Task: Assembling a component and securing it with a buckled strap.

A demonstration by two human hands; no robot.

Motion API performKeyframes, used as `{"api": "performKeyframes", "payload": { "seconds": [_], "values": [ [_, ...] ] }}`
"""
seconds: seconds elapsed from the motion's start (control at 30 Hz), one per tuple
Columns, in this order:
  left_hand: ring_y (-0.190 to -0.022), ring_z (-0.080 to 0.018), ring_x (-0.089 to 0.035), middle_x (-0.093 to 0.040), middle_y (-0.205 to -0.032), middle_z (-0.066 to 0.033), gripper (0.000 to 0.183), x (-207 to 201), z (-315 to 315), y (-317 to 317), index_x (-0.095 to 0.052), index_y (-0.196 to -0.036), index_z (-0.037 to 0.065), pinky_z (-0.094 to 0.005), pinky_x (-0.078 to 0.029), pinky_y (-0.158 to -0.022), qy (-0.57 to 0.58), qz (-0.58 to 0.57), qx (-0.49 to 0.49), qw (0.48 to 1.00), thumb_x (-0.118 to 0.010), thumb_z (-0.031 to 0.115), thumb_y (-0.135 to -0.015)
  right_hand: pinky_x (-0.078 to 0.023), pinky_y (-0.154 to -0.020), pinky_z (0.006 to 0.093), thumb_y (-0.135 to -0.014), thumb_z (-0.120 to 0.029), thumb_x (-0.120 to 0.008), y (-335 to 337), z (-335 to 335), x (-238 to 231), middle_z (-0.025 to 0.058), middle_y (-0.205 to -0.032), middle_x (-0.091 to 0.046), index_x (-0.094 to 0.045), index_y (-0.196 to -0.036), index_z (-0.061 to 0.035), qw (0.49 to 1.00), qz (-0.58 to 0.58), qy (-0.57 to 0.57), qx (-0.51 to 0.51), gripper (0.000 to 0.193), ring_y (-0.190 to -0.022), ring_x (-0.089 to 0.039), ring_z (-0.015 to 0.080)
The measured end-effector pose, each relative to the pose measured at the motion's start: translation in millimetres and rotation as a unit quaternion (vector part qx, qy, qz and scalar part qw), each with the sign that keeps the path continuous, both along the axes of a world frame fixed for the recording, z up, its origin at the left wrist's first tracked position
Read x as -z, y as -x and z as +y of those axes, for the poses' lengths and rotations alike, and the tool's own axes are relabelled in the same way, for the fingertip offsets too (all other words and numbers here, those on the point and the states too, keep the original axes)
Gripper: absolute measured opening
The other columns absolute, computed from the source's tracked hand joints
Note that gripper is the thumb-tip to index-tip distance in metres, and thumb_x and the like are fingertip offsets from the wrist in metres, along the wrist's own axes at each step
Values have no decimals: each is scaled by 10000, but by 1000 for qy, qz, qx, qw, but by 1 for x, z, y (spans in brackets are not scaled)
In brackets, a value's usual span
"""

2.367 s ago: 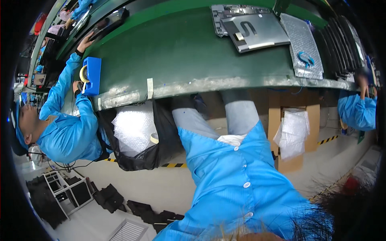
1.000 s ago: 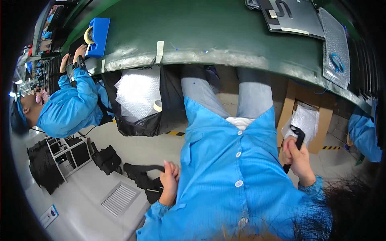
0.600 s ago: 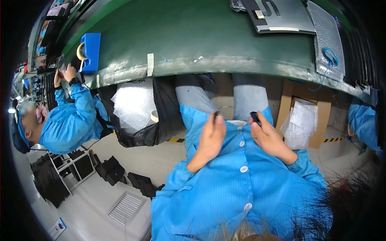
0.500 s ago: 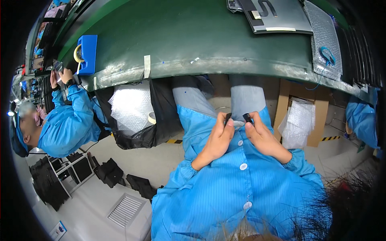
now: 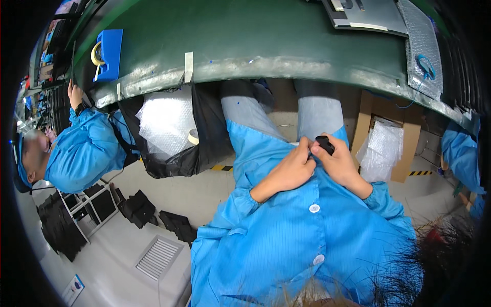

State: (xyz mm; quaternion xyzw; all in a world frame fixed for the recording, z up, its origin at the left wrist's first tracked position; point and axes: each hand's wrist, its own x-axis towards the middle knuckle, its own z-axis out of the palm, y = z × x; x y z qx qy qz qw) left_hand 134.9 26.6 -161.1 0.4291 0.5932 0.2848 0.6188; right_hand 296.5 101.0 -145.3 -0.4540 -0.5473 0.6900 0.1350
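Note:
Above my lap, close to the front of a blue work coat, both hands are together. My right hand (image 5: 337, 162) grips a small black object (image 5: 325, 145) with a rounded end, held between thumb and curled fingers; its exact kind I cannot make out. My left hand (image 5: 294, 169) is closed, with its fingertips touching the right thumb and fingers beside that black object. Whatever the left fingers pinch is hidden.
Ahead runs a green workbench (image 5: 204, 33) with a blue tape dispenser (image 5: 111, 53), a grey laptop-like panel (image 5: 365, 18) and bubble wrap (image 5: 422, 48). Below stand a black bag (image 5: 204, 138) and a cardboard box (image 5: 411, 148) with bubble wrap. A co-worker (image 5: 84, 153) sits at left.
Half a second ago my hands were apart, each with a small black piece. They have come together, and the left piece is out of sight. The bench sits slightly higher in view.

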Motion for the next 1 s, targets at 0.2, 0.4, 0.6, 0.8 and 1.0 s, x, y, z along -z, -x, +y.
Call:
{"api": "performKeyframes", "payload": {
  "seconds": [0.2,0.4,0.6,0.8,1.0],
  "values": [
    [-969,-191,-576,-587,-1089,-88,324,-27,-52,37,-483,-1189,41,-336,-482,-845,-146,105,-8,984,-682,119,-945,-424,-653,226,-999,-117,-663,3,0,-10,-15,-813,-603,-613,-966,-16,998,-7,47,42,118,-747,-519,49],
    [-1092,-148,-572,-584,-1158,-83,272,-35,-210,68,-514,-1278,23,-329,-466,-952,258,-172,-1,951,-586,117,-1033,-343,-561,214,-1002,-142,-665,-2,4,-4,-44,-759,-552,-610,-937,-40,997,-6,70,-3,132,-646,-443,24],
    [-1140,-149,-543,-547,-1136,-74,310,-37,-257,43,-457,-1333,-2,-313,-435,-1021,239,-266,-95,929,-524,121,-1057,-303,-512,207,-1007,-160,-674,0,-7,1,-67,-712,-507,-602,-915,-53,994,-1,111,-4,158,-588,-412,12],
    [-1013,-118,-538,-600,-1081,-67,226,-9,-289,2,-567,-1228,-23,-295,-463,-903,215,-158,-218,939,-478,125,-1081,-317,-506,207,-1011,-155,-669,-6,-11,-2,-67,-713,-508,-609,-930,-56,990,-37,133,-37,141,-584,-414,9],
    [-761,-98,-503,-600,-825,-25,280,7,-283,1,-614,-957,-8,-294,-442,-690,194,132,-438,868,-480,196,-1096,-309,-459,212,-1004,-138,-671,-14,-34,21,-56,-715,-523,-637,-998,-49,984,-29,102,-140,96,-526,-418,16]
  ]
}}
